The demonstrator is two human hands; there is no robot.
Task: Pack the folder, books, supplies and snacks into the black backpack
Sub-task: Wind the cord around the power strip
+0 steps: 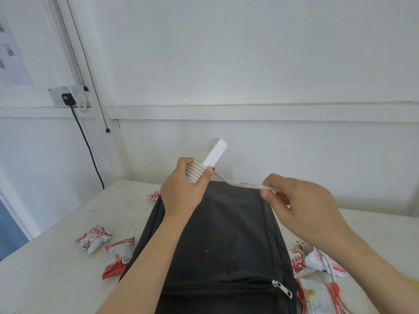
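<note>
A white rectangular plastic power strip (215, 152) is held tilted above the far end of the flat black fabric backpack (226, 234). Its thick off-white cable (240, 184) is wound in tight stacked loops round its lower end. The left hand (181, 189) grips those loops with curled fingers. The right hand (301, 205) pinches the free stretch of cable. The backpack lies on the white bench (56, 268), with red-and-white foil snack packets (118, 257) on both sides.
</note>
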